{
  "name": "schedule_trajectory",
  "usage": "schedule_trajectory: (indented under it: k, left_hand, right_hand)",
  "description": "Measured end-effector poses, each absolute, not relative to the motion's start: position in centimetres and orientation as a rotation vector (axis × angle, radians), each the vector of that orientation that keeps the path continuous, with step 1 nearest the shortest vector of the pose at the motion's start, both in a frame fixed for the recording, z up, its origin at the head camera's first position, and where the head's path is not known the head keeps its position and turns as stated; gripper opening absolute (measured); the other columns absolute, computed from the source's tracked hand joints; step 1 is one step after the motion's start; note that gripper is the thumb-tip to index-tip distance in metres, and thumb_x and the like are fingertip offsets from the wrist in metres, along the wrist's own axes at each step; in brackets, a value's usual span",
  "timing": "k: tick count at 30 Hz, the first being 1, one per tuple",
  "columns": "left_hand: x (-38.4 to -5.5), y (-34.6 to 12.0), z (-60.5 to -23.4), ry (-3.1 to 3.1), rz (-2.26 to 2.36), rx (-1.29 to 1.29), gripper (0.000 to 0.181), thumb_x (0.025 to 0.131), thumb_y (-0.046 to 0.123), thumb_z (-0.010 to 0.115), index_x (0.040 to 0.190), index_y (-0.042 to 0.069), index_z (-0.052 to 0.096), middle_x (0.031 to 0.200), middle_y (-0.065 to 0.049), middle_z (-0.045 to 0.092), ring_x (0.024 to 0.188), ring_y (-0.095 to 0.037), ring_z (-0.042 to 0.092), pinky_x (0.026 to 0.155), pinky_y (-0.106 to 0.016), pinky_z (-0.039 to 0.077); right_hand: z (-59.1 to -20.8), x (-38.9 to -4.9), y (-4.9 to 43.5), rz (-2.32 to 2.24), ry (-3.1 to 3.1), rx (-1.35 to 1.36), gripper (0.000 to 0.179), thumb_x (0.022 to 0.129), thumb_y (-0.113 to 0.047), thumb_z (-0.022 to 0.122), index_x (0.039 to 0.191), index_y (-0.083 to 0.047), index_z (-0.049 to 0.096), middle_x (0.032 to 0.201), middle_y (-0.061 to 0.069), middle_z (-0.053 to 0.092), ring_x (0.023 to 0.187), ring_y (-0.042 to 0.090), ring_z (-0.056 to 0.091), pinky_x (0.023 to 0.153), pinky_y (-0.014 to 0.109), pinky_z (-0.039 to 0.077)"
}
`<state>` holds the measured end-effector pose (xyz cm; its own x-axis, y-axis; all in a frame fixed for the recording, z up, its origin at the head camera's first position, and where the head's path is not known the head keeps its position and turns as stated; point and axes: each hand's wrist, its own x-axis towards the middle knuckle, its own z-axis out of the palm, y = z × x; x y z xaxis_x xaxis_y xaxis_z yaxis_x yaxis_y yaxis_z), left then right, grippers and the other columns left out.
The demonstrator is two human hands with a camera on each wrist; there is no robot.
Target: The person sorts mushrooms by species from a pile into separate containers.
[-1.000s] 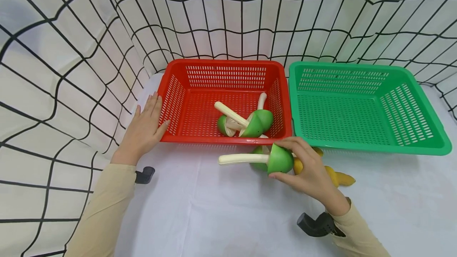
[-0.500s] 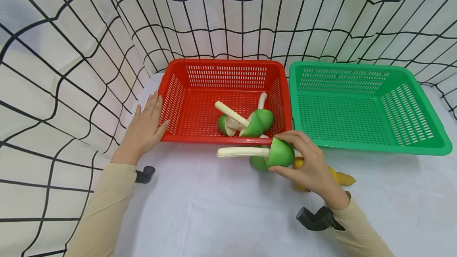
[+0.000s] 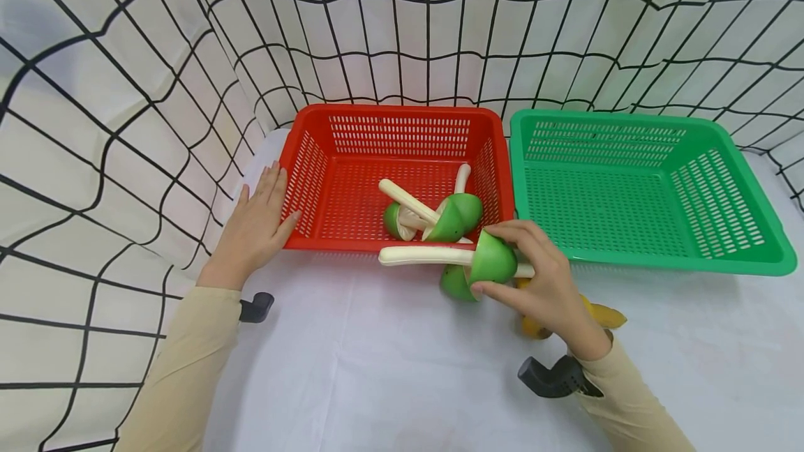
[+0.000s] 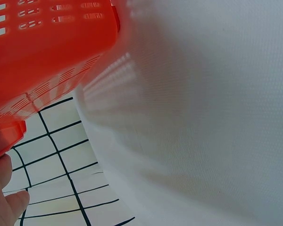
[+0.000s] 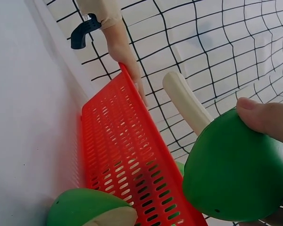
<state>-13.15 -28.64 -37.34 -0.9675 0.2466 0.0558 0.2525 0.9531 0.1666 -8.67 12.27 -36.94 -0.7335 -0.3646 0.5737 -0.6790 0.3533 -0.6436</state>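
Note:
My right hand (image 3: 543, 277) pinches a toy mushroom (image 3: 494, 257) by its green cap, thumb on the near side and fingers on the far side. Its pale stem points left, overlapping the front rim of the red basket (image 3: 352, 245) in the head view. Below it on the cloth lies another green-capped mushroom (image 3: 455, 283), partly hidden. Inside the basket, several green-capped mushrooms (image 3: 447, 220) lie heaped at the front right. My left hand (image 3: 251, 225) rests with extended fingers against the basket's left rim; in the left wrist view only fingertips (image 4: 4, 172) show by the red rim.
A green basket (image 3: 603, 255) stands to the right, close beside the red one. Yellow objects (image 3: 606, 315) lie on the white cloth (image 3: 402, 368), partly covered by my right hand. White walls with black netting (image 3: 427, 26) rise behind and at left.
My right hand has raised the mushroom and brought it toward the red basket's front rim, uncovering more of the mushroom beneath. My left hand stays in place.

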Motion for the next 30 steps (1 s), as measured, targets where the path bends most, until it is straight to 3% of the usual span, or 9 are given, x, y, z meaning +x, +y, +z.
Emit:
schedule_trajectory:
  k: [9, 14, 17, 30]
  left_hand:
    - [-13.3, -28.6, -37.4, -3.059, -0.268, -0.402, 0.071, 0.098, 0.032, 0.039, 0.148, -0.008, 0.008, 0.155, -0.022, 0.006, 0.143, -0.035, 0.006, 0.11, -0.06, 0.01]
    - [-13.3, -28.6, -37.4, -3.063, -0.268, -0.401, 0.071, 0.098, 0.032, 0.039, 0.148, -0.008, 0.008, 0.155, -0.022, 0.005, 0.143, -0.035, 0.006, 0.11, -0.06, 0.009]
    - [-13.3, -28.5, -37.4, -3.065, -0.278, -0.399, 0.071, 0.098, 0.032, 0.039, 0.148, -0.008, 0.008, 0.155, -0.022, 0.005, 0.143, -0.035, 0.006, 0.111, -0.059, 0.008]
    - [-13.1, -28.6, -37.2, -3.069, -0.299, -0.402, 0.07, 0.098, 0.031, 0.038, 0.147, -0.009, 0.007, 0.155, -0.023, 0.005, 0.142, -0.036, 0.006, 0.11, -0.059, 0.006]
  right_hand:
    - [-36.8, -9.3, 12.2, 1.326, -2.262, 0.893, 0.065, 0.076, -0.052, 0.071, 0.114, 0.0, 0.062, 0.112, 0.013, 0.059, 0.105, 0.023, 0.054, 0.085, 0.014, 0.044]
    - [-36.6, -9.7, 12.0, 1.337, -2.279, 0.865, 0.066, 0.061, -0.024, 0.09, 0.116, -0.003, 0.062, 0.114, 0.011, 0.059, 0.103, 0.022, 0.053, 0.082, 0.016, 0.044]
    - [-36.5, -10.0, 11.8, 1.338, -2.285, 0.842, 0.072, 0.052, -0.008, 0.092, 0.117, -0.004, 0.062, 0.113, 0.009, 0.059, 0.097, 0.019, 0.051, 0.078, 0.018, 0.042]
    - [-36.9, -11.3, 11.2, 1.377, -2.319, 0.727, 0.067, 0.056, -0.004, 0.09, 0.117, -0.001, 0.061, 0.112, 0.009, 0.059, 0.102, 0.018, 0.052, 0.079, 0.02, 0.045]
